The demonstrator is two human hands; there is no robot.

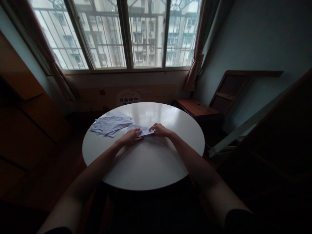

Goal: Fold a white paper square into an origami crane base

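At the centre of the frame, a sheet of paper (146,132) is pinched at its right end by the closed fingertips of the right hand (159,130); its left part is overlaid by the left hand (132,137), whose grip cannot be told. Creased papers (112,124) are heaped left of centre on the round white table (148,169)
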